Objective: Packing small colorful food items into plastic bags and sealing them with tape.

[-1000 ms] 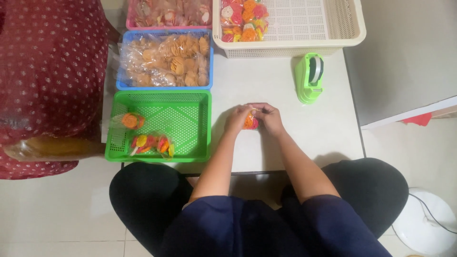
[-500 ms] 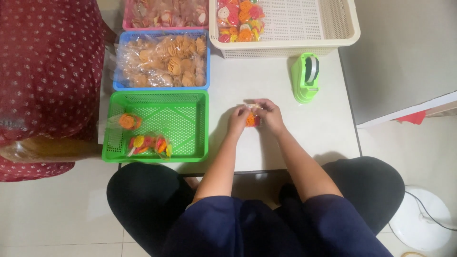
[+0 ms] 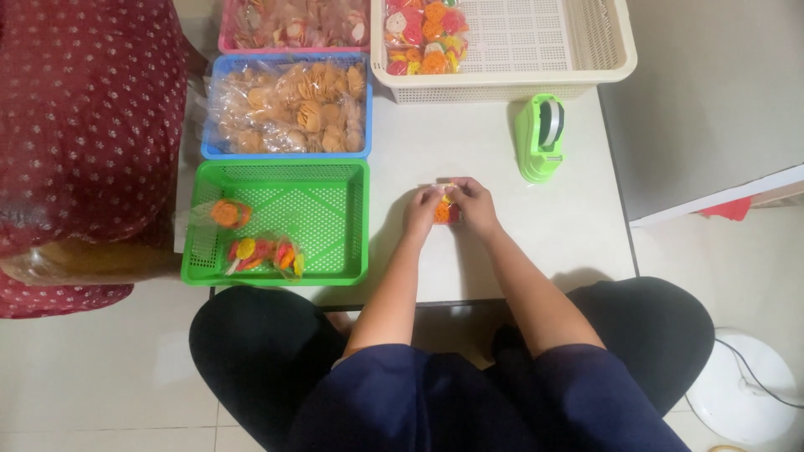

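My left hand (image 3: 421, 211) and my right hand (image 3: 474, 205) meet over the white table (image 3: 469, 155), both closed around a small clear packet of orange and red snacks (image 3: 442, 209). The packet sits between my fingers, mostly covered by them. A green tape dispenser (image 3: 540, 138) stands beyond my right hand. To the left of my left hand is a green basket (image 3: 356, 226) holding two small snack packets (image 3: 260, 253).
A blue basket of tan crackers (image 3: 289, 105), a pink basket (image 3: 293, 21) and a cream basket (image 3: 544, 38) with colourful packets line the far edge. Another person in dotted red cloth (image 3: 84, 125) sits at the left. A white round object (image 3: 741, 393) lies on the floor at right.
Both hands stay together on the packet with only small finger shifts. The view has shifted slightly.
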